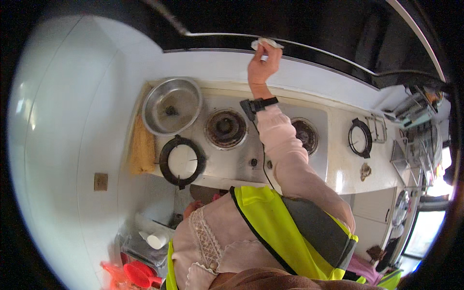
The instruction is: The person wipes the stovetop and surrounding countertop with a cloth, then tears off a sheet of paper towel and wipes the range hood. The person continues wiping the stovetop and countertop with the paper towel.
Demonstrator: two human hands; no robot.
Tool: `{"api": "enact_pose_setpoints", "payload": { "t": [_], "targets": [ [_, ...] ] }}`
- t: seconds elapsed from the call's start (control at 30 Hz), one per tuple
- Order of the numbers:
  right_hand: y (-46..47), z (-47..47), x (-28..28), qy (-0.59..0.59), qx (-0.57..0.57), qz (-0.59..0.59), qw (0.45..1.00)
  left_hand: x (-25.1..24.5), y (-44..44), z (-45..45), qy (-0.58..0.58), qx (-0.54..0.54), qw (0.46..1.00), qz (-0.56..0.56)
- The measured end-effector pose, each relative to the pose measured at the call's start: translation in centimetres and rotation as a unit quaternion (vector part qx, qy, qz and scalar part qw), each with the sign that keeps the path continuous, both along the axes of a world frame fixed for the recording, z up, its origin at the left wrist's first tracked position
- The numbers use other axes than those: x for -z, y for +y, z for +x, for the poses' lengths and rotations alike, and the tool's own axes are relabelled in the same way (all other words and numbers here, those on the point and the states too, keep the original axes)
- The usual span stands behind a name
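Note:
My right hand (265, 59) is raised over the gas stove (235, 163), its fingers pinching a crumpled white cloth or tissue (267, 42) against the pale lower edge of a black range hood (311, 50). A black strap with a small device and a cable is on that wrist. Low at the stove's front, a bit of my left hand (193, 208) shows beside my body; its fingers and anything in them are mostly hidden. Two stained burners, the left burner (226, 128) and the right burner (306, 136), lie bare below my right arm.
A metal basin (172, 107) stands at the stove's left, near a yellow towel (142, 148) and a black pan support (182, 162). Another pan support (360, 138) lies on the right counter, beside a small brown item (365, 171) and wire racks (406, 156). A red scoop (139, 274) is at lower left.

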State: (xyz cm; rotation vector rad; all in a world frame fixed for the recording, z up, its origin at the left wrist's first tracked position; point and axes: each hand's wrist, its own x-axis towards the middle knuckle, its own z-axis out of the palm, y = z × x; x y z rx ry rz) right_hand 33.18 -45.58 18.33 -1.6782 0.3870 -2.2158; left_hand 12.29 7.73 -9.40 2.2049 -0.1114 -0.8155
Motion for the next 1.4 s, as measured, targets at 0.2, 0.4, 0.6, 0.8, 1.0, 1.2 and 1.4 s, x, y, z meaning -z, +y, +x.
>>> {"api": "enact_pose_setpoints", "payload": {
  "t": [0.2, 0.4, 0.6, 0.8, 1.0, 1.2, 1.4],
  "targets": [
    [12.1, 13.2, 1.0, 0.053, -0.100, -0.013, 0.993, 2.9, 5.3, -3.2, -0.002, -0.061, 0.998, -0.032],
    [19.3, 21.7, 0.8, 0.145, -0.171, -0.109, 0.969, 3.3, 7.4, -5.6, 0.003, -0.111, 0.994, -0.017],
    [20.3, 18.5, 2.8, 0.266, -0.370, 0.005, 0.890, 1.8, 4.7, -1.6, 0.000, 0.010, 0.997, 0.082],
    [6.5, 3.4, 10.1, 0.121, -0.538, 0.290, 0.782, -0.5, 0.7, 1.0, -0.027, 0.040, 0.998, 0.026],
    [-13.1, -16.9, 10.1, -0.051, -0.496, 0.422, 0.757, -0.1, -3.0, 0.7, -0.005, 0.092, 0.995, 0.022],
    [-20.3, -28.7, 10.0, -0.061, -0.587, 0.401, 0.701, 1.1, -7.6, 0.7, -0.030, 0.156, 0.987, 0.032],
    [-28.9, -35.7, 9.6, -0.175, -0.422, 0.366, 0.811, -3.2, -11.6, -1.3, -0.028, 0.125, 0.992, 0.017]
  ]
}}
